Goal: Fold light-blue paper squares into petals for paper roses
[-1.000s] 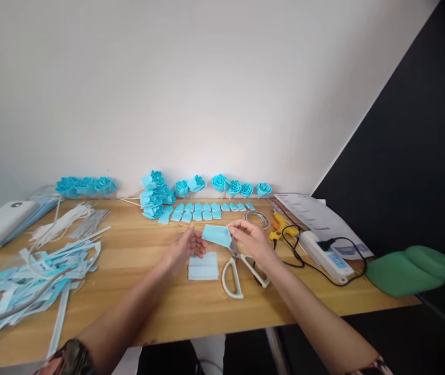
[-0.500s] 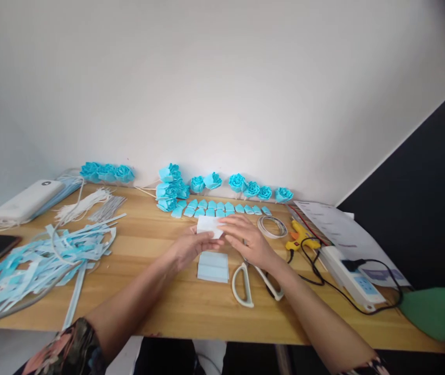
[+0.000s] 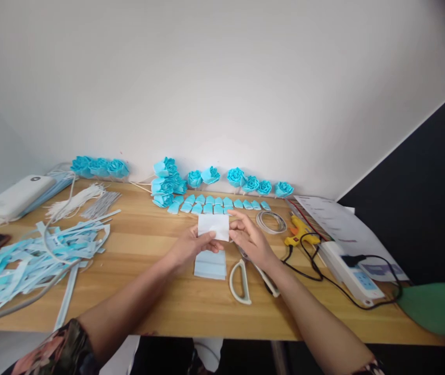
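Hands (image 3: pixel 188 247) at pale square (image 3: pixel 211 225), left pinching it, right (image 3: pixel 251 239) half-curled at its edge, grip unclear

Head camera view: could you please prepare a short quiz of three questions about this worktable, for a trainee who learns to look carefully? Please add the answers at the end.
1. True or false: the yellow glue gun lies farther to the right in the picture than the scissors.
2. Short answer: which hand's thumb lies over the lower face of the white fabric piece?
3. Fill in the blank: the black plug sits in the white ____.

Key:
1. True.
2. The left hand.
3. Power strip.
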Tool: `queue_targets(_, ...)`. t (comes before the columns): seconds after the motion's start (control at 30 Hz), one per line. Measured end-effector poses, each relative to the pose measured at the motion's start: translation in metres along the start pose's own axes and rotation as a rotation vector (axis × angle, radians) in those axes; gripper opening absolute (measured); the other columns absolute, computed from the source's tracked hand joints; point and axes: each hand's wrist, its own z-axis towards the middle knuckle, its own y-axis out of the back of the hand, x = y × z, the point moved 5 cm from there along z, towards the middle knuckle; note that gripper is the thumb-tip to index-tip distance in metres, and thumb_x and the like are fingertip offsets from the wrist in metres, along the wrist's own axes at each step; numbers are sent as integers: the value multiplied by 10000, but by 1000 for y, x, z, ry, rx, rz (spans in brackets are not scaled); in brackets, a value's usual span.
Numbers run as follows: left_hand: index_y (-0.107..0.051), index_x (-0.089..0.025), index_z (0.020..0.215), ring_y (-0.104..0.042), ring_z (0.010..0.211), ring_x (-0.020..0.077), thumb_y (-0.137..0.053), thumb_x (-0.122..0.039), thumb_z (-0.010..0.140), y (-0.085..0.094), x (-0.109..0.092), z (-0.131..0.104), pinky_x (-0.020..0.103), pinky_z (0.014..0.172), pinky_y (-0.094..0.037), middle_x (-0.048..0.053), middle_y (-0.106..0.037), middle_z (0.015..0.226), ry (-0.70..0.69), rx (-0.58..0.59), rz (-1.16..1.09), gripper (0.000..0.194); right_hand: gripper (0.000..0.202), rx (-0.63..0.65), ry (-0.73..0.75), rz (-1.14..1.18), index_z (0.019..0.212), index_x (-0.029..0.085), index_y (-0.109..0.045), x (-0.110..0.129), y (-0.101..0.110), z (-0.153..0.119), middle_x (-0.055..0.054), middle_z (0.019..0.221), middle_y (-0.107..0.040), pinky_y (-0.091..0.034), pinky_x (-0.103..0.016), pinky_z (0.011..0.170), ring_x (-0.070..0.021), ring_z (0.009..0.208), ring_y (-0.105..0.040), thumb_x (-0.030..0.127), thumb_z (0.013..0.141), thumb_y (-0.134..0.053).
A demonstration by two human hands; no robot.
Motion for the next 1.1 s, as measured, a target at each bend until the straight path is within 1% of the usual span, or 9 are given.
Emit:
queue_targets(0.1,-671,-89,866,-640,628,156,-750,-426,679,1,-1,0,276,640,-500,78,-705,711,1,-14,134,394,420,-52,6,-106,1249,248,-473,0,0,0,24,787,-594,-458,-284,783,-140,756,-600,245,838,-560)
queue_targets(0.17,-691,-93,821,-619,609,140,-763,-419,654,6,-2,1,265,629,-490,65,-704,713,-13,-71,209,374,424,-65,20,-143,1237,245,-484,1,0,0,33,765,-585,-455,-279,785,-131,730,-593,212,822,-565)
queue_targets(0.33,-660,-88,628,-554,510,111,-776,-428,614,15,-5,2,241,539,-443,46,-650,568,-39,-195,240,360,381,-13,61,-120,1268,245,-470,2,2,-1,14,793,-639,-474,-275,764,-135,743,-621,208,888,-472)
queue_targets(0.53,-669,-77,786,-591,552,127,-775,-416,633,13,-2,4,246,535,-448,77,-686,686,-14,-143,46,388,406,-62,206,-195,1269,275,-492,3,5,-2,-37,1097,-675,-477,-312,881,-166,988,-639,164,879,-499)
queue_targets(0.6,-672,-78,812,-589,552,123,-777,-405,639,11,-1,4,242,535,-442,70,-682,692,-12,-125,16,384,366,-63,265,-243,1226,274,-535,3,3,-2,-41,1088,-675,-485,-312,859,-174,978,-639,179,873,-530)
queue_targets(0.7,-681,-79,818,-588,566,122,-774,-403,644,8,0,3,246,550,-442,71,-679,707,-6,-95,12,379,189,-72,304,-283,1040,250,-634,3,1,-1,-34,934,-699,-490,-303,784,-179,866,-648,221,861,-583)
queue_targets(0.77,-687,-78,799,-589,580,127,-775,-404,639,7,1,2,254,566,-446,78,-681,717,-1,-94,26,374,76,-88,292,-273,901,234,-660,3,1,0,-24,839,-699,-486,-293,740,-173,794,-645,238,858,-597)
queue_targets(0.83,-692,-83,790,-592,601,132,-772,-404,640,7,0,1,258,579,-445,79,-683,725,-1,-107,39,364,72,-110,261,-248,835,226,-661,2,1,0,-16,795,-696,-486,-283,715,-166,756,-643,247,859,-596)
queue_targets(1.1,-707,-95,823,-594,658,148,-737,-432,667,8,-4,-2,261,610,-442,96,-703,770,-10,-150,142,373,100,-170,74,-110,799,198,-655,-6,1,1,-19,783,-692,-518,-266,701,-159,720,-644,264,830,-587)
